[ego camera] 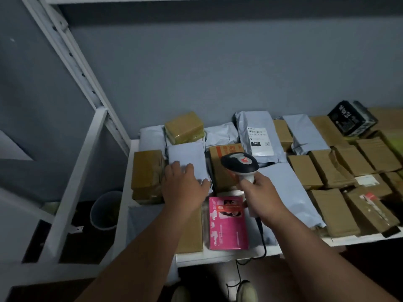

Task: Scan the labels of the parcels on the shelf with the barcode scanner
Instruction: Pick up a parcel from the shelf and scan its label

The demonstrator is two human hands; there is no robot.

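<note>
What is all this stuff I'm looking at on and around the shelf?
Shelf: one, white metal, spanning the picture.
Brown parcels: many, taped cardboard, mostly on the right; a few at left.
Grey mailer bags: several, pale grey plastic, at back and centre.
Labelled bag: one, grey with a white barcode label, back centre.
Pink box: one, front centre.
Black box: one, far right at back.
Bin: one, grey, on the floor at left.
Barcode scanner: one, black and white, corded, above the centre parcels.
Left hand: resting on a grey bag.
Right hand: grip around the scanner's handle.
</note>
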